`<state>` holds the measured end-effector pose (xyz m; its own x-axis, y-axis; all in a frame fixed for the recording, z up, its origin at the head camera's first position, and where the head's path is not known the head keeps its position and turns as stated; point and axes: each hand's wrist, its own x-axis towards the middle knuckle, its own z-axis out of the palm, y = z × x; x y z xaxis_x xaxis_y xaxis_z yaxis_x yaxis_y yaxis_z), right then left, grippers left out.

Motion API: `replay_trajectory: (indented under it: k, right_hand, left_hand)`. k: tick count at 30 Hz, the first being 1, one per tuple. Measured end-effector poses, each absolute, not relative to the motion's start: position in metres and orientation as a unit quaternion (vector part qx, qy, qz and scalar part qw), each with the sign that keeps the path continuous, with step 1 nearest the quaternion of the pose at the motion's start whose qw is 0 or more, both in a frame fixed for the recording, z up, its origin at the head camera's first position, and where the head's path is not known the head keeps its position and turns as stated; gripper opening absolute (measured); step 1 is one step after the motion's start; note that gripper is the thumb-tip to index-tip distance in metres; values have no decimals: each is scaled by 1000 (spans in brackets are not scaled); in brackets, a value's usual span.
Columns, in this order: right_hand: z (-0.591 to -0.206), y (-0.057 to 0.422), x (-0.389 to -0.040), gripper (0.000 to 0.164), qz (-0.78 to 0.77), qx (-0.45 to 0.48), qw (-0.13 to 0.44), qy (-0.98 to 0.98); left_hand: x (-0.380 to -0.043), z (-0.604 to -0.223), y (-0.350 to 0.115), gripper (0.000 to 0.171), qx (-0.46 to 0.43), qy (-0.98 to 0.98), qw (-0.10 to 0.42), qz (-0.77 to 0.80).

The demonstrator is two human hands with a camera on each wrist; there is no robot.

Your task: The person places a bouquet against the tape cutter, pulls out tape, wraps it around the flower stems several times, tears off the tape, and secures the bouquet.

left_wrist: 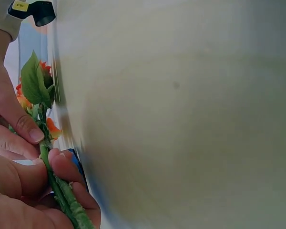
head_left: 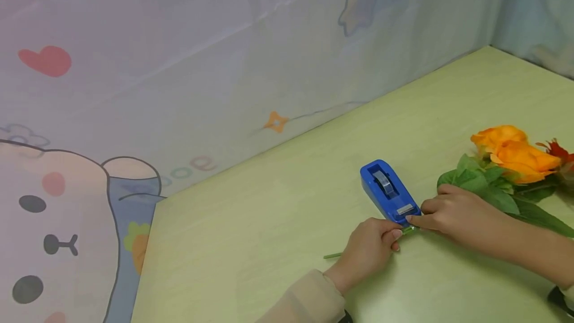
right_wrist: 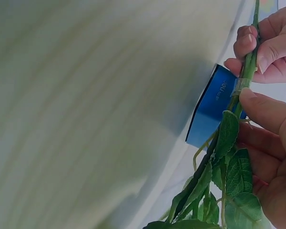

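My left hand [head_left: 368, 245] grips the green stems [left_wrist: 62, 191] of a bunch of artificial flowers, thumb and fingers curled round them. Close beside it, my right hand [head_left: 462, 218] pinches the same stems, its thumb [right_wrist: 260, 102] pressing at a band of clear tape [right_wrist: 240, 86] wrapped round them. Orange blooms [head_left: 522, 156] and green leaves [head_left: 493, 186] lie beyond the right hand, with a dark red flower [head_left: 558, 151] at the far right. Just behind both hands stands a blue tape dispenser [head_left: 381, 183] with a roll of clear tape [head_left: 383, 183] in it.
All this is on a pale green tabletop [head_left: 269, 213]. Along its back hangs a printed cloth [head_left: 202, 64] with hearts, a star and a cartoon animal [head_left: 58, 233] at the left. Sleeves show on both forearms.
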<state>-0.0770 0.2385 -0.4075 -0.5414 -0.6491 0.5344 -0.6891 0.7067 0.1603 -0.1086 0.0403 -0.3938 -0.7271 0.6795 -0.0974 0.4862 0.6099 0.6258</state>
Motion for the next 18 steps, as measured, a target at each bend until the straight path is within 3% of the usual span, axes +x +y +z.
replay_trajectory:
  k: [18]
  right_hand:
    - [-409, 241, -86, 23, 27, 397, 201, -895]
  left_hand:
    - [-112, -399, 44, 26, 300, 877, 204, 314]
